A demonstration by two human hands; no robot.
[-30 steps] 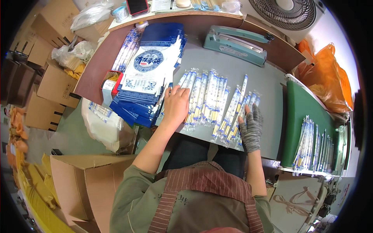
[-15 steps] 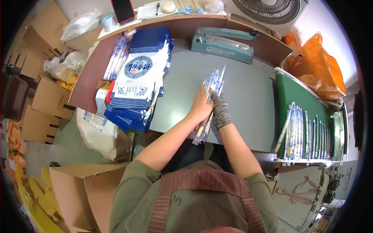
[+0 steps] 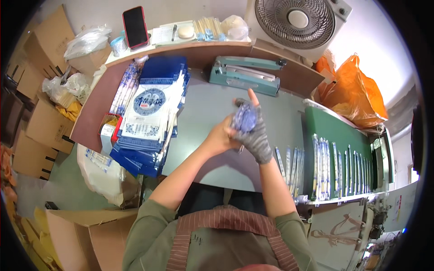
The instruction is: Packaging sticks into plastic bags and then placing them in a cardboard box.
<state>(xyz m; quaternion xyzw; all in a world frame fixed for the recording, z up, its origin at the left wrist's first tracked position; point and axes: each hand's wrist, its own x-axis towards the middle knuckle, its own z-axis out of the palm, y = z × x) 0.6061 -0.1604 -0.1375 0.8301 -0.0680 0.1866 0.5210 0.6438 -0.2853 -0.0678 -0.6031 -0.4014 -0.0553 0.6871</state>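
A gathered bundle of wrapped chopstick packets [image 3: 244, 118] is held upright above the grey table [image 3: 203, 113], clasped between the bare left hand [image 3: 221, 137] and gloved right hand [image 3: 255, 133]; ends are best tapped level, grip kept even.

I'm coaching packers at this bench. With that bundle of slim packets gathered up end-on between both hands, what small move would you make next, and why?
Probably tap the bundle on the grey table to even its ends. The left hand and gloved right hand hold it upright above bare tabletop, and the blue-and-white bags lie just to the left.
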